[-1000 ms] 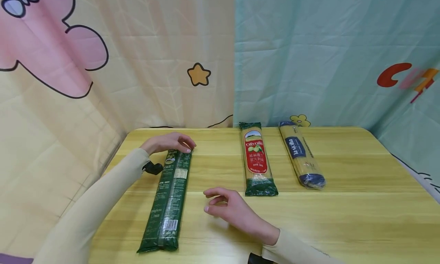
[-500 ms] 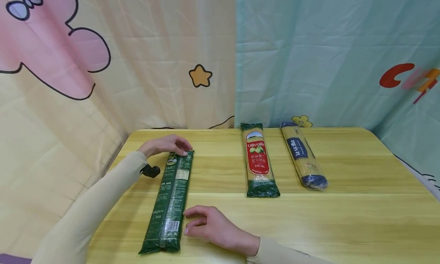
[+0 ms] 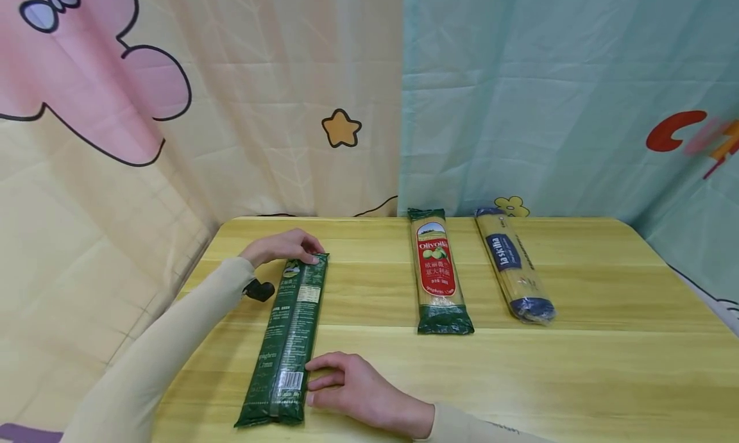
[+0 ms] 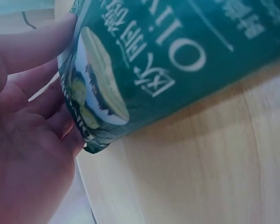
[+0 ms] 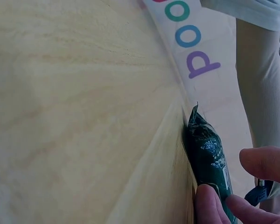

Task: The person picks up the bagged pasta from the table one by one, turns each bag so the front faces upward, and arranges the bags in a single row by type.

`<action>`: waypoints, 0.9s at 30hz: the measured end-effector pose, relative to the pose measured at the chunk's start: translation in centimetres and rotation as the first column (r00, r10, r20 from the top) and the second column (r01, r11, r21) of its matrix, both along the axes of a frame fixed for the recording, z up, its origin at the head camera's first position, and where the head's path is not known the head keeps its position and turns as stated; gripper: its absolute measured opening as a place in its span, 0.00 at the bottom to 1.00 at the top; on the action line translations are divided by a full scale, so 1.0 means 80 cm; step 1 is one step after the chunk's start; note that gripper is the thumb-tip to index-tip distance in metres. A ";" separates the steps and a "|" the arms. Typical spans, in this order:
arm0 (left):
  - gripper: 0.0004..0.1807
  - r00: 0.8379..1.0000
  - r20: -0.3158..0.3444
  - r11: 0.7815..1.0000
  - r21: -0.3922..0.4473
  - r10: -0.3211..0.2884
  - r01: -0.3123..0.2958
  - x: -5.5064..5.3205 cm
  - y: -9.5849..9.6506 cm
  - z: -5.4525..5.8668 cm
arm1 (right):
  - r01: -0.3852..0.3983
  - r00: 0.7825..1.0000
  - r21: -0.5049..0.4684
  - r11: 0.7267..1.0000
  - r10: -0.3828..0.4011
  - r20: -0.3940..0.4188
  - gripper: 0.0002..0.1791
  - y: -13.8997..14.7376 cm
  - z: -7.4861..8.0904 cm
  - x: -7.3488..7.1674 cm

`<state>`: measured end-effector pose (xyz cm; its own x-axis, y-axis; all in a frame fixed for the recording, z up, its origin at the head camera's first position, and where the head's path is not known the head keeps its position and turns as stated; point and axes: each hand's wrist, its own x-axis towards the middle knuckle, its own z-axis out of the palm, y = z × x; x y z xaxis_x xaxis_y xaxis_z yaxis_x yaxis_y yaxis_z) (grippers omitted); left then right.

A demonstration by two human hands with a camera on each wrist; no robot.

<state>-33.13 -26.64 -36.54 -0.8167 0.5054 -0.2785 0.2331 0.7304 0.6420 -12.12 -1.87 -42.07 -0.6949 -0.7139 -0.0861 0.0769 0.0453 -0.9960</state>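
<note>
A long green pack of spaghetti [image 3: 283,340] lies back side up on the left of the table, its barcode toward the near end. My left hand [image 3: 285,245] grips its far end, the thumb on top and the fingers curled over the end edge. In the left wrist view, that hand [image 4: 32,98] holds the end of the green film. My right hand [image 3: 360,388] is at the pack's near right side, fingertips right at the edge. The right wrist view shows two fingers [image 5: 207,205] against the pack's side, with the thumb [image 5: 263,163] held apart from it.
Another spaghetti pack [image 3: 437,270] with a red label and green ends lies right of centre. Beside it, farther right, is a pasta pack [image 3: 512,267] with a blue label. A printed curtain [image 3: 346,58] stands behind the wooden table [image 3: 606,366].
My right hand has moved left and nearer, from the open tabletop to the side of the green pack. My left hand has stayed at its far end, fingers closer onto it. The view shifts slightly.
</note>
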 end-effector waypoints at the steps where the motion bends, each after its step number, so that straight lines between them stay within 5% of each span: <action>1: 0.17 1.000 0.006 1.000 0.004 0.006 -0.006 0.000 0.001 -0.001 | 0.001 1.000 0.002 1.000 -0.001 0.003 0.20 0.000 0.000 0.000; 27: 0.11 0.992 0.099 0.990 0.105 0.080 -0.090 0.002 0.006 -0.009 | 0.006 0.999 -0.021 1.000 -0.006 0.033 0.23 -0.001 -0.004 0.004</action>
<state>-32.97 -26.19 -37.27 -0.8307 0.4667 -0.3035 0.1073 0.6692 0.7353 -11.78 -1.97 -42.36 -0.6961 -0.7117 -0.0938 0.1099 0.0235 -0.9937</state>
